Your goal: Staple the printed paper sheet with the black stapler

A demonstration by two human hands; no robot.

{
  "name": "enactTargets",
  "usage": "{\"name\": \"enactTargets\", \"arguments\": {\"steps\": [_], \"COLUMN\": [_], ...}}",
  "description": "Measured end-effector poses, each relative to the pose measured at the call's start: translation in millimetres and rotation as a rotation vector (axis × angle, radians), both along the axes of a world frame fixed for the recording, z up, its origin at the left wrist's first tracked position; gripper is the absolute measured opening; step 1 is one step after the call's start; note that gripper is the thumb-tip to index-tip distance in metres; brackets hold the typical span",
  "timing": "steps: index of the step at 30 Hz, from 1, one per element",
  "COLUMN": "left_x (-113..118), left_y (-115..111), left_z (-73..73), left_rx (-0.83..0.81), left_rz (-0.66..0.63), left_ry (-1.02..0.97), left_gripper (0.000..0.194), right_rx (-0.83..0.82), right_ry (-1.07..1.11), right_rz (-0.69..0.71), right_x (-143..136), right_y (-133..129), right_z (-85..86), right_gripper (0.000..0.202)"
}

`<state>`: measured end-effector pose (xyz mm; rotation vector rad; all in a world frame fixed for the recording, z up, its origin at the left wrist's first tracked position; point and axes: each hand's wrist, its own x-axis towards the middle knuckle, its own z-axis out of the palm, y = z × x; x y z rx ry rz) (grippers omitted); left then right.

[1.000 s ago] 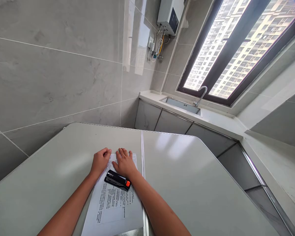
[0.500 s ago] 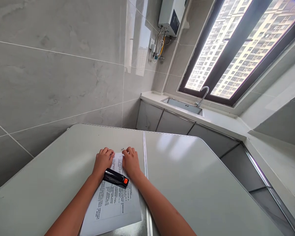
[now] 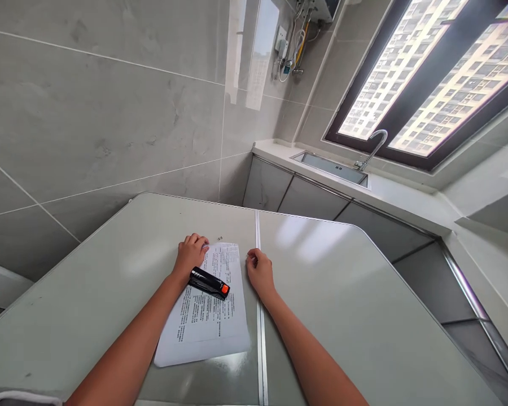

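Note:
Printed paper sheets lie on the table, and a black stapler with an orange-red end rests across them. My left hand is closed at the top left corner of the paper, with thumb and fingers at its edge. The stapler's left end lies beside that wrist. To the right of the paper and apart from it, my right hand is over the table near the metal seam, its fingers curled in a pinch. Whatever is between them, if anything, is too small to make out. Tiny metal bits, perhaps staples, lie just beyond the paper's top edge.
The pale folding table has a metal seam running down its middle. Beyond it stands a counter with a sink and a tap under the window. A tiled wall borders the left side.
My right hand has let go of the paper's top right corner and moved right, uncovering the printed text there. My left hand stays at its corner. The camera view has shifted.

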<state>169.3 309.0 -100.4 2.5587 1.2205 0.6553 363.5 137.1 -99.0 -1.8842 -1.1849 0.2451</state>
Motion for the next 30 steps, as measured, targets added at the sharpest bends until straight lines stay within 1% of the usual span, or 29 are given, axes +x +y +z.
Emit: {"name": "enactTargets", "arguments": {"steps": [3,8,12,14,16,18,21,23,27,30], "left_x": [1,1,1,1,1,1,0,0,2,2], "left_y": [-2,-5,-6,-6,-5,-6,-8,-10,-12,-11], "left_z": [2.4,5.9,4.0,2.3,1.6,2.8,7.6,10.4,10.6,9.8], "left_rx": [-0.002,-0.001,-0.005,-0.013,-0.006,0.032,0.086,0.08,0.025,-0.021], "left_rz": [0.026,0.038,0.018,0.002,0.013,0.054,0.109,0.106,0.072,0.052], "left_ry": [-0.022,-0.035,-0.029,-0.045,-0.107,-0.209,-0.339,-0.376,-0.414,-0.44], "left_gripper": [0.014,0.015,0.013,0.013,0.016,0.019,0.016,0.014,0.013,0.013], "right_rx": [-0.018,-0.055,-0.033,-0.064,-0.11,-0.131,-0.152,-0.15,-0.107,-0.095], "right_ry": [0.047,0.16,0.241,0.238,0.181,0.124,0.116,0.14,0.194,0.161], "right_rz": [0.087,0.251,0.377,0.414,0.408,0.376,0.322,0.309,0.345,0.33], "right_x": [-2,-4,-1,-2,-7,-13,-21,-25,-34,-40], "right_y": [1,-3,-8,-10,-13,-18,-27,-33,-43,-48], "right_z": [3.5,12.4,20.9,23.6,24.1,22.9,20.6,19.5,14.9,9.1], "right_gripper": [0.019,0.022,0.017,0.014,0.016,0.022,0.031,0.037,0.044,0.055]}}
